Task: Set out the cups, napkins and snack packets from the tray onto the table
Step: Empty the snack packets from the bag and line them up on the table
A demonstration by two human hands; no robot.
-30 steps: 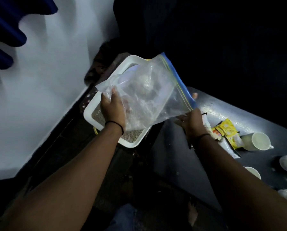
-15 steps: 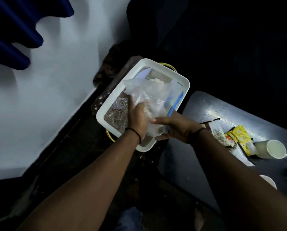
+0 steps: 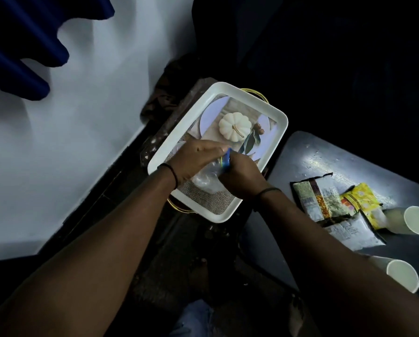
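Clear plastic, a crumpled zip bag (image 3: pixel 207 177) with a blue seal, is lying in the near end of the white tray (image 3: pixel 277 132), both hands working on it. The left hand (image 3: pixel 196 159) and right hand (image 3: pixel 242 175) are curling their fingers around it. Snack packets (image 3: pixel 335 203) and two cups (image 3: pixel 417 221) are sitting on the dark desk (image 3: pixel 300 166).

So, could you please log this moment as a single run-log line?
left hand: grips plastic bag | right hand: grips bag | bag: over tray | snack packets, cups: on table
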